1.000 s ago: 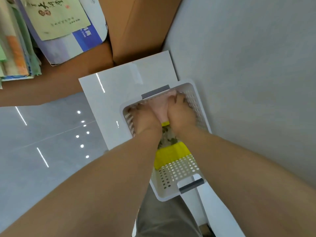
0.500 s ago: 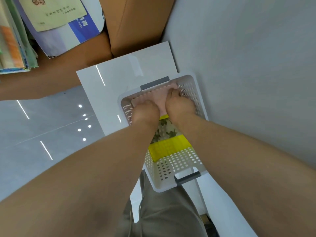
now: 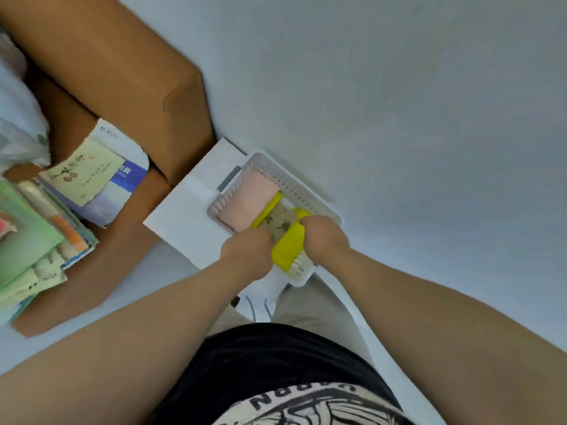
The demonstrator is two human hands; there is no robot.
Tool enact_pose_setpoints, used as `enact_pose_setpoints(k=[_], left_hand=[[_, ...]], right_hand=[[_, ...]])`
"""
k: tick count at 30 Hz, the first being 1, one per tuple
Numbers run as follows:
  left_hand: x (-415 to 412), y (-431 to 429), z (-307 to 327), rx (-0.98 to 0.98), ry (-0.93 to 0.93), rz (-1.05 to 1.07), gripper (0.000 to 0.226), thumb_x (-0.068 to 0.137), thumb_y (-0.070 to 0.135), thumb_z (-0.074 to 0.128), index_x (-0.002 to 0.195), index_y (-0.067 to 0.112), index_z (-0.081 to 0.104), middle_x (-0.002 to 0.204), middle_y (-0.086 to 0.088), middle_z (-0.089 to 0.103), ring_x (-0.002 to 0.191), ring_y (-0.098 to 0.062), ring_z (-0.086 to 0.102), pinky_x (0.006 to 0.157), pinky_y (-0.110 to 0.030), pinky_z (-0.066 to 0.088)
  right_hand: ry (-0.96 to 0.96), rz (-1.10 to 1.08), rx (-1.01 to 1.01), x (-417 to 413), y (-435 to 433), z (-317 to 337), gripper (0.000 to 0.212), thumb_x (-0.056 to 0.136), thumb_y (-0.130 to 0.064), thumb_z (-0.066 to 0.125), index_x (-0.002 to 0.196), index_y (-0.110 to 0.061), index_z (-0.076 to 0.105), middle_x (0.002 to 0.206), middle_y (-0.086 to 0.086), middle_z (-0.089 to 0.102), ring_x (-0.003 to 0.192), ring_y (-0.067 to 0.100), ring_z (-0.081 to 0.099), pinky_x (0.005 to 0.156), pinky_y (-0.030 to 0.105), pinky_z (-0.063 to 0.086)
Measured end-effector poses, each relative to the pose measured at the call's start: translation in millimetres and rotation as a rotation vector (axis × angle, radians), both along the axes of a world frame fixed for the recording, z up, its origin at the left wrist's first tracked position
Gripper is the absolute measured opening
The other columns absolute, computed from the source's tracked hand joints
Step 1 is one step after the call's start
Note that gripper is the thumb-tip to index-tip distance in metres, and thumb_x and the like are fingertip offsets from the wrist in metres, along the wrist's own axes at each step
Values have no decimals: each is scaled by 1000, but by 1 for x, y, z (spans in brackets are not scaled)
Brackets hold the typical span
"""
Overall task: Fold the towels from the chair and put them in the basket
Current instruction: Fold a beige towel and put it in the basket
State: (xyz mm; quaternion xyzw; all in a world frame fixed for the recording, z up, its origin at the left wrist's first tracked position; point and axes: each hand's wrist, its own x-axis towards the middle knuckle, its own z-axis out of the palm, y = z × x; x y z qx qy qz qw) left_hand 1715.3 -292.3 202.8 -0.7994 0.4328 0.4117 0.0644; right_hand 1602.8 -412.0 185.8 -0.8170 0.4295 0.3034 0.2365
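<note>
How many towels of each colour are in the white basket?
pink towel: 1
yellow towel: 1, as far as shows
leaf-patterned towel: 1
Total: 3 towels in the basket

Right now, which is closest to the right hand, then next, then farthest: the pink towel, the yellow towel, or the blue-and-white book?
1. The yellow towel, against the right hand.
2. The pink towel, at the basket's far end.
3. The blue-and-white book, far off left.
</note>
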Motion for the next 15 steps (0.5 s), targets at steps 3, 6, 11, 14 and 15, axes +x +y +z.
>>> enact_pose_setpoints(k=[3, 6, 11, 14, 15], left_hand=[[-19, 18, 1, -44, 10, -125, 26, 91, 10, 49, 110, 16, 65, 116, -4, 63, 105, -28, 62, 84, -35, 52], [-63, 31, 18, -62, 3, -395, 29, 92, 10, 49, 113, 21, 65, 116, -2, 63, 102, -25, 62, 78, -32, 51], [-165, 50, 49, -128, 37, -738, 29, 91, 12, 46, 109, 20, 67, 114, 0, 64, 101, -22, 62, 80, -31, 52], [-246, 60, 67, -132, 123, -828, 31, 91, 12, 45, 110, 22, 68, 114, 3, 65, 101, -18, 62, 81, -28, 51], [-275, 65, 72, -131, 162, -841, 31, 92, 13, 47, 109, 23, 70, 114, 5, 67, 101, -17, 63, 81, -28, 51]], right_hand=[[-127, -262, -23, -40, 28, 21, 47, 93, -4, 46, 136, -19, 59, 135, 7, 60, 123, 30, 56, 97, 36, 46], [-324, -687, -66, -105, 78, 43, 46, 89, 4, 46, 127, -14, 66, 127, 5, 67, 120, 24, 60, 104, 33, 46], [-494, -1282, -117, -224, 171, 72, 42, 91, 4, 44, 118, -15, 71, 115, -1, 71, 109, 15, 64, 97, 22, 46], [-583, -1545, -175, -304, 223, 79, 41, 90, 4, 44, 112, -16, 73, 107, -3, 72, 102, 16, 67, 95, 30, 53], [-615, -1627, -197, -332, 240, 82, 40, 90, 4, 44, 110, -17, 73, 104, -3, 73, 99, 16, 68, 93, 32, 55]])
